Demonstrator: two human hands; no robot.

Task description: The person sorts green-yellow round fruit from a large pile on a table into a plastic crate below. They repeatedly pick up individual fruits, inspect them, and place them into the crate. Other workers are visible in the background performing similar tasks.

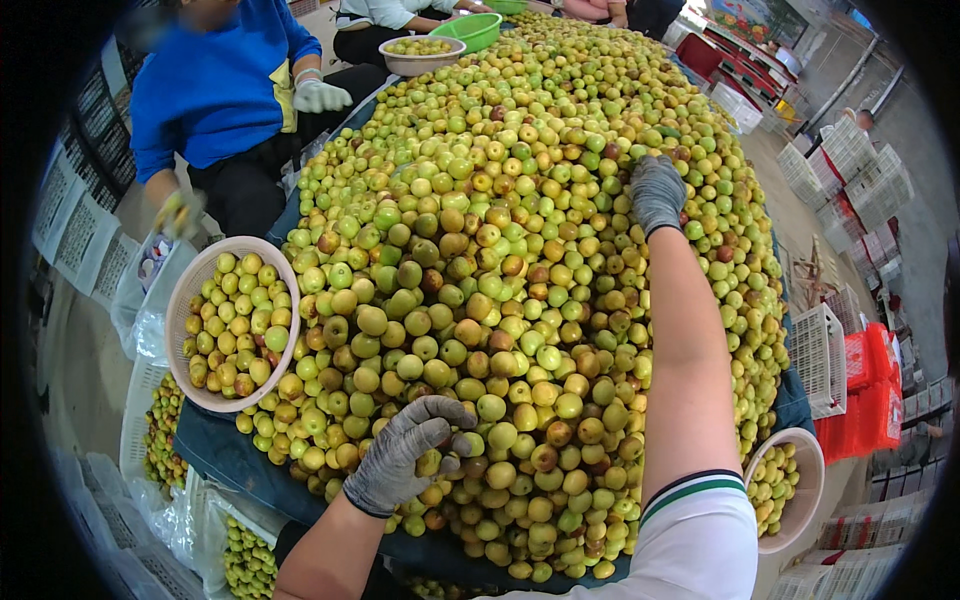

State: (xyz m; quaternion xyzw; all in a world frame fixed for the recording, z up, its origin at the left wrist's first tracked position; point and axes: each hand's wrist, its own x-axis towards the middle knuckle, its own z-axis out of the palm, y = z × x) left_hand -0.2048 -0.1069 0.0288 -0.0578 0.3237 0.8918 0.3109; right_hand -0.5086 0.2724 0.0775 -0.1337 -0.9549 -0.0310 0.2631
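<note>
A large heap of green and brownish jujube-like fruits (517,247) covers a table draped in dark blue cloth (247,457). My left hand (411,454), in a grey glove, is at the heap's near edge with its fingers curled around a small yellowish fruit (428,463). Farther up on the right, my right hand (658,191), also grey-gloved, rests on the fruits with its fingertips down among them; whether it grips one is hidden. A round pinkish plastic basket (174,322) of fruits sits at the table's left edge, and a similar basket (810,517) stands low at the right.
A co-worker in a blue top (202,97) sits at the left, wearing gloves. More people are at the far end, near a green basket (469,31) and a pale bowl-shaped basket (420,66). White crates (817,360) and red bags (862,397) stand at the right; fruit-filled crates (135,420) at the left.
</note>
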